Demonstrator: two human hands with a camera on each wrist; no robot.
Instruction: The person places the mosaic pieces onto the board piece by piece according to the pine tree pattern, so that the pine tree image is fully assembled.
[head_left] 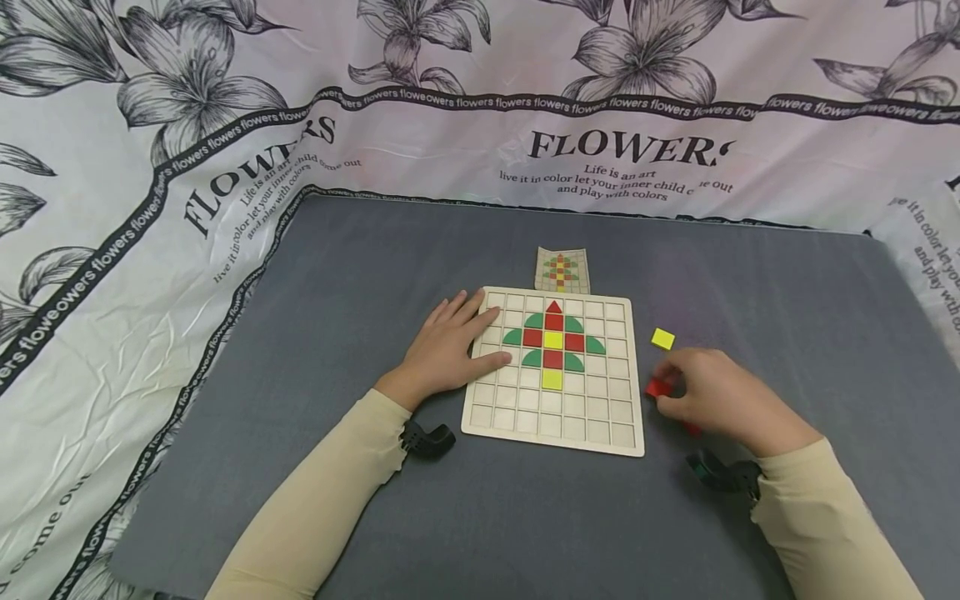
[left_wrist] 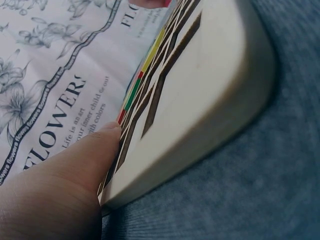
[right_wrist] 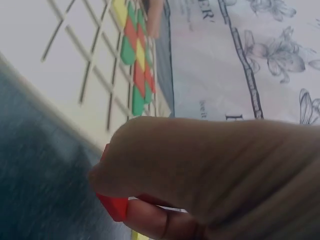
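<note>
A wooden grid board [head_left: 517,417] lies on the table, with red, yellow and green tiles set into its cells in a tree-like pattern. My left hand [head_left: 448,343] rests on the board's left edge, fingers spread and thumb over the cells. Beside the board's right edge, my right hand [head_left: 705,392] pinches a red tile [head_left: 657,387] between thumb and fingers; the right wrist view shows the red tile [right_wrist: 116,206] partly hidden by the thumb. Another red piece [head_left: 692,428] peeks out beneath that hand. A yellow tile [head_left: 663,338] lies just beyond the hand.
Behind the board stands a small pattern card [head_left: 562,271] printed with a similar figure. The grey tabletop [head_left: 360,275] stretches around the board. A white flower-print sheet [head_left: 450,150] hangs along the back and left.
</note>
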